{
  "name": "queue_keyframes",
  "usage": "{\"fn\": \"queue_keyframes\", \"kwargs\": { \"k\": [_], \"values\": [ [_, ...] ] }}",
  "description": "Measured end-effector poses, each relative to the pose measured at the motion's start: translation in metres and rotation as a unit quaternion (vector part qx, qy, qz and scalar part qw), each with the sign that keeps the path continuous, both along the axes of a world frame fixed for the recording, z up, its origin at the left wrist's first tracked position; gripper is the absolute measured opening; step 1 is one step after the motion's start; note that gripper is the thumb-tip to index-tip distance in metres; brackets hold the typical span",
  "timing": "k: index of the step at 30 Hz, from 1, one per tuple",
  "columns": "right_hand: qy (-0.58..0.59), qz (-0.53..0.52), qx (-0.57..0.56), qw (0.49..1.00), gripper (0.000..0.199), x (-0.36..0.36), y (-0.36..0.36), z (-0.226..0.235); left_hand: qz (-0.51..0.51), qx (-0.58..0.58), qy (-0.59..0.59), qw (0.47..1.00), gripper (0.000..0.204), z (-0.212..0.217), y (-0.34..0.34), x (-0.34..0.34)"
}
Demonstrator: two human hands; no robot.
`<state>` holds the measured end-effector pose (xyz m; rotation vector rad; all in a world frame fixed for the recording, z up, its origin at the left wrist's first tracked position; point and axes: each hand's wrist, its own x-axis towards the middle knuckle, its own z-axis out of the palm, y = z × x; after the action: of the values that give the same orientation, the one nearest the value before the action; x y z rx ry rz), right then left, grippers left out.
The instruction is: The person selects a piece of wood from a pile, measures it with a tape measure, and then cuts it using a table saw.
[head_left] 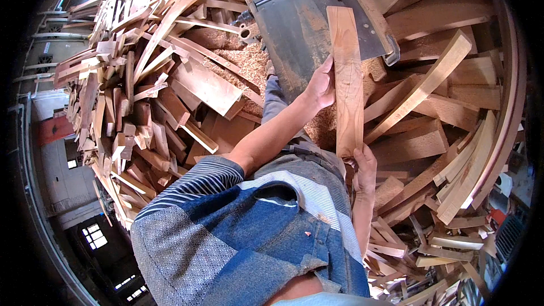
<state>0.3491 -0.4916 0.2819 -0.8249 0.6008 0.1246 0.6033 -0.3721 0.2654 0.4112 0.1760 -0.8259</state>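
Note:
A long, flat wooden board (347, 79) with visible grain points away from my body, its far end over a grey metal machine bed (283, 28) dusted with sawdust. My left hand (322, 86) is closed on the board's left edge, around its middle. Part of that hand's fingers is hidden behind the board. At the near end, close to my waist, my right hand (364, 169) grips the board with its thumb along the edge. Whether the board touches the bed cannot be made out.
A big heap of wood offcuts (147, 113) lies to the left. Wood shavings (246, 62) cover the ground beside the machine. More boards (430, 107) are piled close on the right, with a long slanting strip (422, 88) near the held board.

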Motion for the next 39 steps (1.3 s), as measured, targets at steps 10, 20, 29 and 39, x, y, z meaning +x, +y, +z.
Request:
{"fn": "queue_keyframes", "kwargs": {
  "k": [10, 20, 29, 39],
  "values": [
    [0.022, 0.002, -0.029, 0.999, 0.055, -0.003, 0.004, -0.018, 0.056, 0.073, 0.050, 0.994, 0.042, 0.015, -0.005, -0.007],
    [0.035, -0.001, -0.086, 0.996, 0.084, -0.004, 0.007, -0.031, 0.131, 0.150, 0.067, 0.978, 0.042, -0.022, 0.014, -0.005],
    [0.006, 0.087, -0.100, 0.991, 0.078, 0.012, 0.008, -0.021, 0.030, 0.198, -0.025, 0.979, 0.057, -0.006, 0.013, 0.007],
    [0.081, -0.095, -0.139, 0.982, 0.040, 0.017, -0.045, -0.019, -0.182, 0.345, -0.423, 0.818, 0.062, 0.016, -0.022, 0.033]
  ]
}}
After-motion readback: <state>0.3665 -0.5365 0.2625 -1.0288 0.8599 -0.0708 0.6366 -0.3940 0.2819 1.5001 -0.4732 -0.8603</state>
